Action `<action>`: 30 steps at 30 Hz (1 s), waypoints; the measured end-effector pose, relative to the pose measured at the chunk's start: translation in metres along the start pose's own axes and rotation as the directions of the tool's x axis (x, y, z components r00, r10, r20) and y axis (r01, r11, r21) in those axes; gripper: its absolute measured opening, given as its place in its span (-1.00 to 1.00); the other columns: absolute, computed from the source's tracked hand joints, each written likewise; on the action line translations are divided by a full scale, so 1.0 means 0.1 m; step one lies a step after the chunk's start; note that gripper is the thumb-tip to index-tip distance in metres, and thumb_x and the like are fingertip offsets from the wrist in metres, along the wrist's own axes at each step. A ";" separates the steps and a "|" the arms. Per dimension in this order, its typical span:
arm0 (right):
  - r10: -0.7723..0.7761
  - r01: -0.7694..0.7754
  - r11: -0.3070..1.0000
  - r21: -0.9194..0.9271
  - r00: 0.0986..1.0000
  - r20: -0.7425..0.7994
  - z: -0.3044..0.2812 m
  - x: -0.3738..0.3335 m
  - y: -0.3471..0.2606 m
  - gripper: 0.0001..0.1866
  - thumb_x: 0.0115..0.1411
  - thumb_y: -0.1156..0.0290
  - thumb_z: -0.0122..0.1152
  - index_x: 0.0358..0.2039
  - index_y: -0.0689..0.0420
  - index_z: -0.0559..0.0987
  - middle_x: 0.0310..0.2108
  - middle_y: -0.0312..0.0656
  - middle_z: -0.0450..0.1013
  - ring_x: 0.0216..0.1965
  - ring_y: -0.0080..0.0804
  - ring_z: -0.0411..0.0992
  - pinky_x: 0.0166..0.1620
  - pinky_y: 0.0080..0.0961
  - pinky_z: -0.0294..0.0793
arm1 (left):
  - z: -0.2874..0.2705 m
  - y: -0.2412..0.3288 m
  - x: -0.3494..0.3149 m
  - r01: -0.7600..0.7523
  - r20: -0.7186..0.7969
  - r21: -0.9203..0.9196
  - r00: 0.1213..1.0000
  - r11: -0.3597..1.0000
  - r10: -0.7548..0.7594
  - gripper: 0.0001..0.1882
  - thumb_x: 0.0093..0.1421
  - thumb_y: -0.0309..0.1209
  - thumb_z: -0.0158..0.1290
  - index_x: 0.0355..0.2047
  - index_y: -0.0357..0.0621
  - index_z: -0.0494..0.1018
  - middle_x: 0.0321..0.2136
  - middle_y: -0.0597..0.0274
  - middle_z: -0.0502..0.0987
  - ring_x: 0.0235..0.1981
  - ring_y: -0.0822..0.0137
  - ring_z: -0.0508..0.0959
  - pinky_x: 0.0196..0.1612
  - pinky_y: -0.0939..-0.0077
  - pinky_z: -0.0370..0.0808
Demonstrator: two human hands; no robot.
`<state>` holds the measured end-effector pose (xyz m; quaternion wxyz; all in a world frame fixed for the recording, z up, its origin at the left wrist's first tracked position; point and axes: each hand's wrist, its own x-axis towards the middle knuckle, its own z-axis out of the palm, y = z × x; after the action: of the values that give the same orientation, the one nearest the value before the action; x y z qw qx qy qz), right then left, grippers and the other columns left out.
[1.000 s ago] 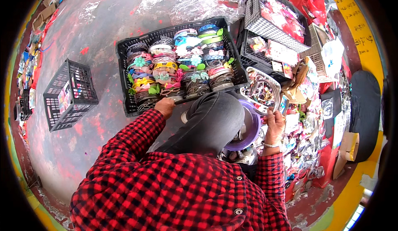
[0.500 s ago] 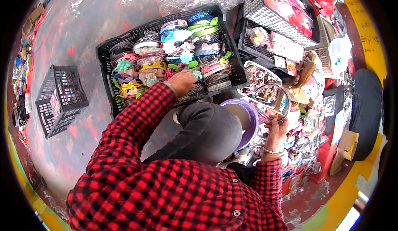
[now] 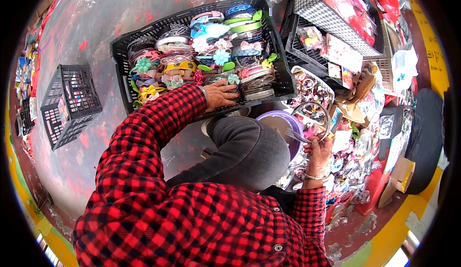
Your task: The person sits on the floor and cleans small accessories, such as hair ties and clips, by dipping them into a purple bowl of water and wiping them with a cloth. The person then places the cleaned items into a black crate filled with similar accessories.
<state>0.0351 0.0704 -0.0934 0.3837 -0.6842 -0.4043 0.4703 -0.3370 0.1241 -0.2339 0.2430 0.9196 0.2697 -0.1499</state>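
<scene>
A black slatted crate [image 3: 283, 70] in front of me is packed with rows of headbands, some carrying flowers, bows or feathers. My left hand [image 3: 221, 96] lies with outstretched fingers over the headbands at the crate's near side. Beside its fingertips are a pale green bow [image 3: 233, 79] and a stack of thin headbands [image 3: 258, 93]. Off to the right, my right hand [image 3: 319, 153] is closed on the ends of a greyish headband [image 3: 328, 119], whose loop stands up above the fingers. Under that loop sits a white basket [image 3: 330, 90] of small hair accessories.
A purple-rimmed bucket [image 3: 291, 121] stands beside my knee [image 3: 249, 156]. Another black crate [image 3: 72, 104] rests on the floor at left. Right of me, a grey woven basket [image 3: 312, 0] tops stacked crates, near a heap of bagged accessories [image 3: 355, 171] and an opened cardboard box [image 3: 398, 178].
My left hand has moved slightly right, and its fingers now lie flatter and more spread on the headbands. The headband in my right hand has turned, its loop tilting left.
</scene>
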 end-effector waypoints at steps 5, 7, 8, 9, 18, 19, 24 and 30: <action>0.003 -0.004 1.000 0.017 1.000 0.007 -0.04 -0.05 0.00 -0.79 0.17 0.46 0.00 -0.18 0.18 0.30 -0.43 -0.19 0.43 -0.59 -0.59 0.37 -0.54 -0.73 0.37 | 0.04 -0.06 -0.10 0.020 0.023 0.015 1.000 1.000 -0.020 -0.35 -0.22 -0.38 0.09 0.00 0.32 0.35 0.26 0.38 -0.06 0.30 0.24 -0.21 0.25 -0.03 -0.28; 0.000 0.000 1.000 0.020 1.000 0.002 -0.05 -0.07 -0.02 -0.79 0.17 0.47 0.00 -0.18 0.18 0.30 -0.43 -0.19 0.43 -0.59 -0.59 0.37 -0.55 -0.73 0.37 | 0.08 -0.07 -0.08 0.026 -0.006 -0.009 1.000 1.000 -0.026 -0.43 -0.18 -0.37 0.07 -0.05 0.31 0.39 0.25 0.40 -0.04 0.30 0.24 -0.18 0.24 -0.03 -0.25; -0.002 0.002 1.000 0.022 1.000 0.001 -0.06 -0.07 -0.03 -0.80 0.16 0.48 0.00 -0.19 0.18 0.30 -0.43 -0.19 0.43 -0.59 -0.59 0.37 -0.55 -0.73 0.37 | 0.09 -0.08 -0.05 0.037 -0.018 -0.055 0.999 0.998 -0.038 -0.47 -0.15 -0.36 0.06 -0.07 0.30 0.40 0.24 0.38 0.00 0.29 0.24 -0.14 0.23 -0.04 -0.23; -0.003 0.003 1.000 0.027 1.000 -0.001 -0.07 -0.07 -0.03 -0.79 0.16 0.51 -0.02 -0.17 0.19 0.30 -0.43 -0.18 0.43 -0.59 -0.58 0.37 -0.55 -0.72 0.38 | 0.11 -0.09 -0.02 0.046 -0.029 -0.100 0.998 0.994 -0.049 -0.52 -0.12 -0.36 0.05 -0.10 0.29 0.42 0.22 0.37 0.03 0.28 0.23 -0.11 0.22 -0.06 -0.21; 0.039 -0.039 0.993 0.111 0.999 0.002 -0.07 -0.07 0.05 -0.80 0.14 0.58 -0.02 -0.19 0.19 0.29 -0.42 -0.15 0.43 -0.60 -0.56 0.38 -0.56 -0.70 0.40 | -0.31 0.10 0.78 -0.138 -0.530 -0.249 0.848 0.958 -0.016 -0.58 -0.03 -0.43 0.01 -0.08 0.02 0.39 -0.02 0.21 0.37 0.12 0.10 0.23 0.14 0.20 0.13; 0.037 -0.037 0.995 0.093 0.999 0.006 -0.07 -0.07 -0.02 -0.79 0.14 0.58 -0.02 -0.19 0.18 0.30 -0.43 -0.16 0.43 -0.60 -0.57 0.38 -0.57 -0.72 0.39 | -0.29 0.11 0.90 -0.128 -0.523 -0.252 0.852 0.959 -0.024 -0.55 -0.03 -0.43 0.01 -0.05 0.03 0.36 0.00 0.21 0.35 0.13 0.09 0.20 0.15 0.20 0.13; 0.057 -0.056 0.996 0.071 0.998 -0.005 -0.12 -0.03 0.11 -0.78 0.13 0.54 -0.01 -0.19 0.18 0.28 -0.45 -0.15 0.43 -0.62 -0.57 0.37 -0.59 -0.73 0.38 | -0.25 0.02 1.11 -0.100 -0.359 -0.201 0.933 0.974 0.021 -0.43 -0.01 -0.42 0.00 0.08 0.08 0.24 0.08 0.22 0.26 0.23 0.11 0.05 0.20 0.17 0.06; 0.139 -0.139 0.982 0.126 0.990 0.009 -0.10 -0.02 0.09 -0.72 0.12 0.58 0.02 -0.14 0.24 0.27 -0.44 -0.12 0.44 -0.62 -0.56 0.37 -0.58 -0.72 0.39 | -0.38 0.05 0.96 0.000 -0.323 -0.043 0.946 0.999 -0.014 -0.46 0.03 -0.38 -0.02 0.08 0.14 0.23 0.11 0.24 0.21 0.23 0.16 0.03 0.22 0.07 -0.01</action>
<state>0.0454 0.0638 -0.0982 0.3925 -0.6849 -0.3251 0.5208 -0.2508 0.1810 -0.2386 0.2144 0.9255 0.3121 0.0077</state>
